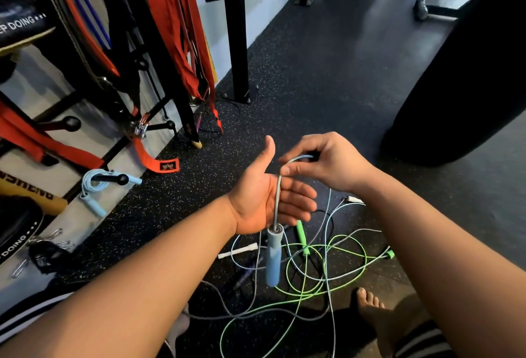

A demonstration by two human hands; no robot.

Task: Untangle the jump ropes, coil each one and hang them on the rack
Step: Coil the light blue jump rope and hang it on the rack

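My right hand [327, 163] pinches the cord of a light blue jump rope [277, 198] between thumb and fingers. Its blue handle [273, 258] hangs straight down from the cord. My left hand [266, 198] is held flat, palm up and thumb raised, with the cord running across its fingers. Below, on the floor, lies a tangle of ropes: a green one [318, 246] with green handles, a pale blue-white one [330, 298] and a white handle [237, 251]. Another coiled light blue rope [95, 187] hangs on a rack peg at the left.
The rack [113, 130] at the left holds orange straps, bands and black pegs. A black upright post [237, 30] stands behind. A black punching bag [461, 73] fills the right. My bare foot [373, 312] rests near the tangle. Someone's legs show far back.
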